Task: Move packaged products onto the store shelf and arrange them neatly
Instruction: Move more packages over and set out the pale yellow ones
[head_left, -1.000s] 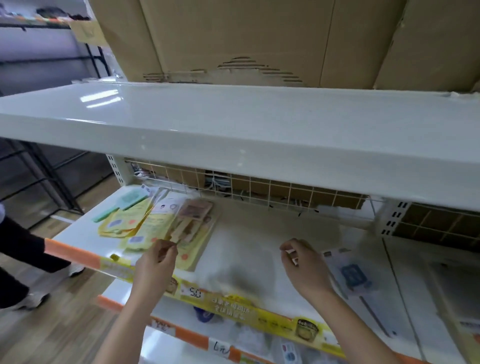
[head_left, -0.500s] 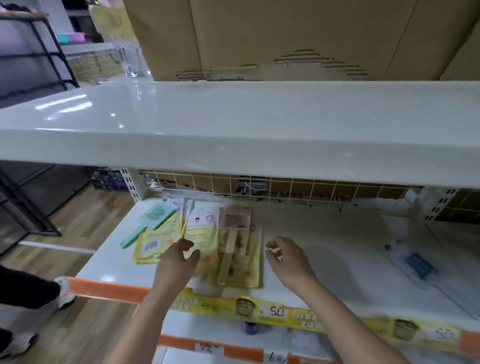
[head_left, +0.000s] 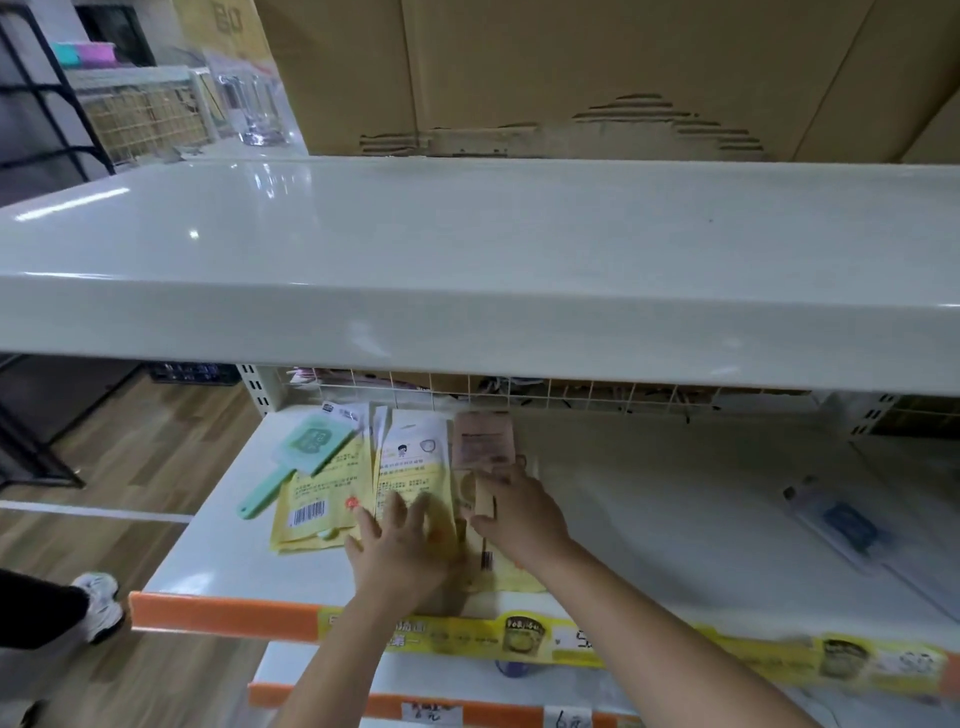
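I am pressing my left hand (head_left: 397, 545), fingers straight and spread, flat on the middle yellow packet (head_left: 410, 478) on the lower shelf (head_left: 675, 519) of a store rack. My right hand (head_left: 519, 512) is lying beside it on the pink-and-tan brush pack (head_left: 483, 452), fingers curled over the tan handle — whether they are truly gripping it, I cannot tell. The 2 hands are nearly touching.

To the left, a green paddle brush (head_left: 298, 460) is lying tilted across another yellow packet (head_left: 317, 504), its handle pointing toward the shelf's left edge. The packets are fanning out from the wire grid (head_left: 571, 397) at the back toward the orange price strip (head_left: 223, 616) along the front lip, the nearest corners sitting close to that lip.

Right of my hands, bare white shelf is stretching well away to a clear-wrapped blue item (head_left: 847, 525) near the far right. The upper shelf (head_left: 467, 249) is overhanging low, with cardboard boxes (head_left: 571, 67) standing on it — headroom over the packets is looking tight.
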